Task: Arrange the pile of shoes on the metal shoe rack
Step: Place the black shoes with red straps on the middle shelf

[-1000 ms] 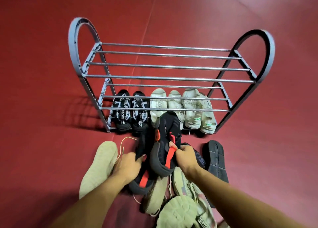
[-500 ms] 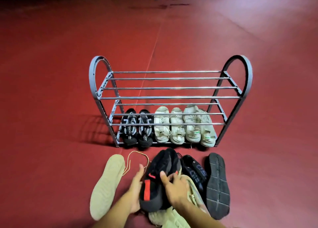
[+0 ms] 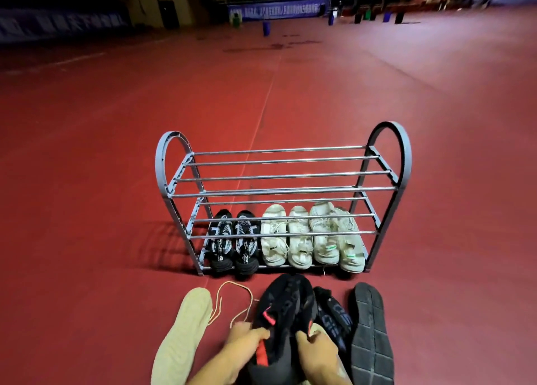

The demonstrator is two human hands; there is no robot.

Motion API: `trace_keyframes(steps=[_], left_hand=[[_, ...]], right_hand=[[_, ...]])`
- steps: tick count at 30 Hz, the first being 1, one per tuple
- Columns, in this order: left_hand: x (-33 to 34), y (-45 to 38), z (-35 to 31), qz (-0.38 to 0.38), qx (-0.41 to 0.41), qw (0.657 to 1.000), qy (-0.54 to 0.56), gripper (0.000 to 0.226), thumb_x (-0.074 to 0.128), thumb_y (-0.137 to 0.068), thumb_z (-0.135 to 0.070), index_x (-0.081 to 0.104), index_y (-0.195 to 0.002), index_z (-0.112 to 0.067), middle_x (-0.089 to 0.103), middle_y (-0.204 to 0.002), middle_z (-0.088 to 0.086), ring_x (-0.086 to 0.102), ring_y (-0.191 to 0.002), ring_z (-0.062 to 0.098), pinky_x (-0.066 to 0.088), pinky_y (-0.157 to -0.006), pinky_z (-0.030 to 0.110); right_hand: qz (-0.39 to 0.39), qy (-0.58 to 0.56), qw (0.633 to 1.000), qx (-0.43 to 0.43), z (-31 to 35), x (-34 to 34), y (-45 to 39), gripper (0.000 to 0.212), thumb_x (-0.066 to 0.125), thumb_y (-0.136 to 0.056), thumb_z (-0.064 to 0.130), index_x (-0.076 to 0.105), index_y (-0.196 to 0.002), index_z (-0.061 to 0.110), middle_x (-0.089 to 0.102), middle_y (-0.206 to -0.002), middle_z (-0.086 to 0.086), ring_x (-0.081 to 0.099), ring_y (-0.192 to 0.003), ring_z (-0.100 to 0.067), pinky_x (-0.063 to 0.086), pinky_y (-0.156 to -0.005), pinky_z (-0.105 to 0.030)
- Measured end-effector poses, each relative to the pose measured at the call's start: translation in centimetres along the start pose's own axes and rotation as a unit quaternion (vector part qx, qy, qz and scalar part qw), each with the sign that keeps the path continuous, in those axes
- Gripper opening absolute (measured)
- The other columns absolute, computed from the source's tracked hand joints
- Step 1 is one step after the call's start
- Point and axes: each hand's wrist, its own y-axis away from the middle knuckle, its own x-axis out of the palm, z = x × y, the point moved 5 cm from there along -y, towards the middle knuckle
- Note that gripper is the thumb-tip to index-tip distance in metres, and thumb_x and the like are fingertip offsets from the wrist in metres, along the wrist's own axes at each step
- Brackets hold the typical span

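The left hand (image 3: 247,336) and right hand (image 3: 316,348) are each gripping a side of the black shoes (image 3: 283,312), held together just in front of the rack (image 3: 283,191). The bottom shelf is looking full, so the next move is likely calling for a lift onto an upper shelf.

Both my forearms are reaching forward from the bottom edge of view, close together. My left hand (image 3: 245,336) is curling its fingers (image 3: 258,333) inward in a grip. My right hand (image 3: 315,347) is closing likewise, knuckles up, thumb (image 3: 302,339) pointing left.
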Motion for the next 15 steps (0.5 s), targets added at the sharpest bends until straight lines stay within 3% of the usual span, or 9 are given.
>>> trace_keyframes(steps=[3, 5, 7, 9, 12, 15], left_hand=[[0.3, 0.7, -3.5, 0.018, 0.098, 0.995, 0.017, 0.013, 0.070, -0.069, -0.022, 0.062, -0.064, -0.014, 0.047, -0.051, -0.001, 0.036, -0.043, 0.011, 0.024, -0.043, 0.024], [0.1, 1.2, -6.0, 0.010, 0.159, 0.986, 0.048, 0.017, 0.068, -0.067, -0.021, 0.055, -0.059, -0.014, 0.039, -0.051, 0.000, 0.030, -0.045, 0.010, 0.020, -0.045, 0.026], [-0.4, 1.4, -8.1, -0.021, 0.206, 0.976, 0.067, 0.033, 0.069, -0.076, -0.010, 0.048, -0.053, -0.018, 0.033, -0.050, -0.003, 0.025, -0.045, 0.006, 0.018, -0.044, 0.023], [-0.9, 1.1, -9.7, -0.040, 0.229, 0.969, 0.086, 0.034, 0.069, -0.076, -0.010, 0.047, -0.052, -0.020, 0.033, -0.052, -0.002, 0.024, -0.046, 0.005, 0.019, -0.047, 0.027], [-2.6, 0.0, -11.5, -0.104, 0.233, 0.960, 0.110, 0.020, 0.067, -0.058, -0.032, 0.055, -0.052, -0.017, 0.039, -0.053, 0.002, 0.031, -0.051, 0.013, 0.024, -0.055, 0.032], [-4.9, -1.9, -12.4, -0.175, 0.178, 0.957, 0.145, 0.042, 0.066, -0.053, -0.045, 0.064, -0.058, -0.003, 0.054, -0.053, 0.003, 0.045, -0.054, 0.018, 0.036, -0.057, 0.032]], right_hand=[[-0.073, -0.002, 0.997, 0.026, -0.1, -1.8, 0.7, 0.020, 0.060, -0.089, 0.036, 0.073, -0.091, 0.021, 0.075, -0.104, -0.017, 0.066, -0.105, -0.034, 0.047, -0.087, -0.034], [-0.123, -0.039, 0.992, 0.000, 0.8, -3.2, 0.9, 0.024, 0.062, -0.087, 0.034, 0.063, -0.071, 0.016, 0.075, -0.088, -0.016, 0.067, -0.093, -0.037, 0.048, -0.081, -0.038], [-0.161, -0.097, 0.981, -0.051, 2.8, -4.7, 1.3, 0.031, 0.064, -0.086, 0.027, 0.052, -0.059, 0.015, 0.065, -0.064, -0.007, 0.059, -0.068, -0.030, 0.047, -0.070, -0.040], [-0.182, -0.118, 0.972, -0.092, 5.1, -5.8, 1.2, 0.037, 0.064, -0.085, 0.022, 0.045, -0.054, 0.014, 0.049, -0.050, -0.002, 0.041, -0.053, -0.021, 0.039, -0.058, -0.039], [-0.179, -0.074, 0.966, -0.170, 9.2, -7.1, -0.1, 0.042, 0.062, -0.084, 0.024, 0.039, -0.051, 0.012, 0.035, -0.044, -0.002, 0.029, -0.049, -0.018, 0.027, -0.051, -0.038], [-0.160, -0.020, 0.961, -0.226, 12.3, -8.3, -2.9, 0.041, 0.059, -0.082, 0.027, 0.040, -0.050, 0.009, 0.032, -0.042, -0.003, 0.028, -0.048, -0.017, 0.025, -0.049, -0.037]])
